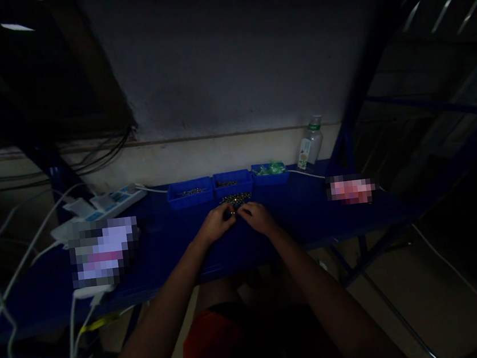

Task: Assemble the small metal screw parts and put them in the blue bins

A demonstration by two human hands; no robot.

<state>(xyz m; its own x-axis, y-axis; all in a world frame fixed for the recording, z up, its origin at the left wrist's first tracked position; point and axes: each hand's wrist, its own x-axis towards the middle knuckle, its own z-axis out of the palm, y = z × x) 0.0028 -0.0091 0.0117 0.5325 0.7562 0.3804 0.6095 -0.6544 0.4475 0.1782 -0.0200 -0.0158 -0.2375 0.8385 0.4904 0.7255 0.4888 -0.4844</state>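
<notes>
My left hand (218,224) and my right hand (257,217) come close together over the middle of the blue table. Between the left thumb and forefinger is a small shiny metal piece (233,213), too dark and tiny to name. The right fingers are pinched beside it, and whatever they hold is hidden. Just beyond my fingertips lies a loose pile of small metal parts (236,198). Behind the pile, one blue bin (191,198) contains thin silvery pieces. The middle blue bin (233,190) holds small metal parts as well.
A third blue bin (271,179) has crinkled green plastic in it. Near the wall stands a clear bottle (313,146). To the left are a white power strip (124,198), loose white cables (1,292) and a blurred device (106,251). A blurred pink object (352,190) lies right.
</notes>
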